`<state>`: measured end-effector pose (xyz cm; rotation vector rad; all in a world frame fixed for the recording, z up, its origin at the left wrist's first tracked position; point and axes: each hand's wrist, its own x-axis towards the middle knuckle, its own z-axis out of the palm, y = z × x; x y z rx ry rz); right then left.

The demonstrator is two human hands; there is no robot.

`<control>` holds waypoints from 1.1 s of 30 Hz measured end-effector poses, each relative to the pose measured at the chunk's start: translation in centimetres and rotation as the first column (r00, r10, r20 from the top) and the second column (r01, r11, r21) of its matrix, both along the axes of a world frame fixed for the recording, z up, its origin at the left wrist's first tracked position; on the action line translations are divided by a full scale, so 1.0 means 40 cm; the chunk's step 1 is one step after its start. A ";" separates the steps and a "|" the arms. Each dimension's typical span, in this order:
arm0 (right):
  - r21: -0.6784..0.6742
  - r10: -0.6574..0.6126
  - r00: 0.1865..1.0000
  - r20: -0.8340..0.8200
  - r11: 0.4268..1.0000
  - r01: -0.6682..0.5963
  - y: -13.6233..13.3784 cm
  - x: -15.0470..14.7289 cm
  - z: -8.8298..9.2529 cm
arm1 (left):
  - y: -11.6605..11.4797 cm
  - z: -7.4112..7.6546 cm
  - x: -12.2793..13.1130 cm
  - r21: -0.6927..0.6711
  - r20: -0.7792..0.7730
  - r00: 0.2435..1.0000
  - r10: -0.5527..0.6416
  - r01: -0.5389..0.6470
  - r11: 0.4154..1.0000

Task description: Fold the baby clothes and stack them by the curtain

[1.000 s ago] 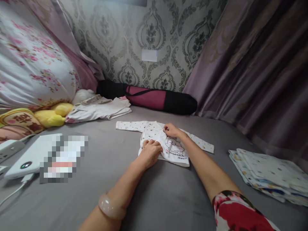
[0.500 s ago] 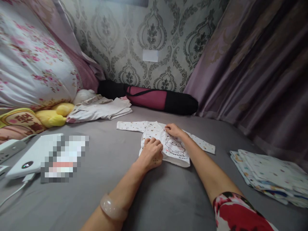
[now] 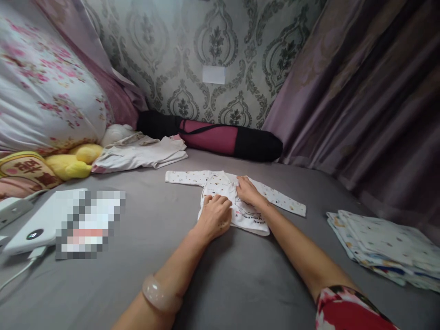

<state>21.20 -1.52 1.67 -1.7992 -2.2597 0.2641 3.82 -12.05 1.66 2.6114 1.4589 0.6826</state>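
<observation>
A small white baby shirt [image 3: 218, 183] with tiny prints, a cartoon animal and lettering on its front lies spread on the grey bed sheet [image 3: 147, 229], both long sleeves stretched outward. My left hand [image 3: 216, 215], below a pale bangle, rests on the lower left of the shirt front, its fingers curled into the fabric. Higher up near the neckline, my right hand [image 3: 250, 191] has its fingers bent together on the front flap and covers part of the cartoon. Both sets of fingertips are partly hidden.
Folded printed clothes [image 3: 385, 243] are stacked at right. On the left lie a white power bank [image 3: 48, 220] with a cable, a blurred item [image 3: 92, 222], a power strip [image 3: 13, 211], plush toys [image 3: 68, 165] and light clothing [image 3: 140, 153]. A black and maroon bag [image 3: 209, 136] lies along the wall.
My right hand has shifted slightly down and flatter over the shirt front, covering more of the cartoon. My left hand keeps its place on the shirt. The view has tilted slightly.
</observation>
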 end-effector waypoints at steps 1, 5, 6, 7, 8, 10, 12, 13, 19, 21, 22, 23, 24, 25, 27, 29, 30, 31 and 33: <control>-0.002 0.012 1.000 0.004 1.000 -0.012 -0.025 -0.005 -0.002 | 0.000 -0.006 0.001 -0.005 0.004 1.000 -0.011 0.011 1.000; -0.052 0.054 0.998 0.016 0.997 -0.053 -0.129 -0.014 -0.030 | -0.002 -0.031 0.006 -0.147 -0.071 0.997 -0.036 0.025 0.989; -0.061 0.038 0.999 0.023 0.997 -0.036 -0.152 -0.011 -0.039 | -0.002 -0.035 0.007 -0.188 -0.093 0.995 -0.031 0.013 0.982; -0.064 0.015 0.999 0.030 0.998 -0.013 -0.173 -0.004 -0.047 | -0.002 -0.038 0.008 -0.220 -0.110 0.994 -0.023 -0.001 0.976; -0.063 -0.009 0.999 0.038 0.998 0.011 -0.191 0.005 -0.053 | -0.002 -0.038 0.009 -0.243 -0.122 0.992 -0.014 -0.016 0.970; -0.065 -0.039 0.998 0.058 0.997 0.043 -0.223 0.029 -0.060 | -0.002 -0.035 0.010 -0.272 -0.139 0.990 0.004 -0.042 0.961; -0.070 -0.054 0.995 0.081 0.996 0.059 -0.253 0.057 -0.061 | -0.003 -0.028 0.011 -0.290 -0.152 0.988 0.022 -0.066 0.955; -0.070 -0.053 0.994 0.094 0.996 0.059 -0.267 0.072 -0.059 | -0.004 -0.025 0.012 -0.296 -0.157 0.987 0.032 -0.078 0.952; -0.045 0.010 0.994 0.105 0.999 -0.005 -0.359 0.140 -0.053 | -0.008 -0.015 0.008 -0.247 -0.153 0.986 0.068 -0.105 0.963; -0.047 0.023 0.995 0.096 0.999 -0.019 -0.388 0.156 -0.050 | -0.009 -0.017 0.004 -0.214 -0.136 0.989 0.062 -0.090 0.973; -0.053 0.035 0.995 0.091 0.998 -0.031 -0.403 0.163 -0.047 | -0.009 -0.019 0.002 -0.196 -0.126 0.990 0.057 -0.081 0.977; -0.063 0.048 0.995 0.086 0.997 -0.042 -0.420 0.170 -0.043 | -0.009 -0.019 0.000 -0.176 -0.118 0.992 0.050 -0.071 0.982; -0.075 0.057 0.995 0.080 0.996 -0.051 -0.438 0.175 -0.039 | -0.009 -0.020 -0.002 -0.157 -0.114 0.992 0.045 -0.063 0.986; -0.089 0.063 0.995 0.075 0.994 -0.056 -0.457 0.180 -0.034 | -0.008 -0.019 -0.004 -0.138 -0.116 0.992 0.040 -0.056 0.989; -0.106 0.058 0.996 0.066 0.993 -0.051 -0.498 0.187 -0.026 | -0.007 -0.016 -0.007 -0.109 -0.137 0.990 0.035 -0.050 0.993; -0.088 0.043 0.997 0.062 0.995 -0.038 -0.537 0.189 -0.023 | -0.005 -0.011 -0.008 -0.088 -0.162 0.986 0.044 -0.059 0.994; -0.067 0.034 0.998 0.060 0.997 -0.030 -0.553 0.188 -0.024 | -0.005 -0.009 -0.009 -0.078 -0.167 0.985 0.051 -0.065 0.995; -0.042 0.021 0.998 0.058 0.999 -0.019 -0.565 0.186 -0.025 | -0.005 -0.007 -0.008 -0.065 -0.165 0.985 0.058 -0.070 0.995; 0.016 -0.012 0.999 0.049 1.000 0.012 -0.579 0.181 -0.031 | -0.006 -0.005 -0.004 -0.034 -0.148 0.987 0.066 -0.072 0.997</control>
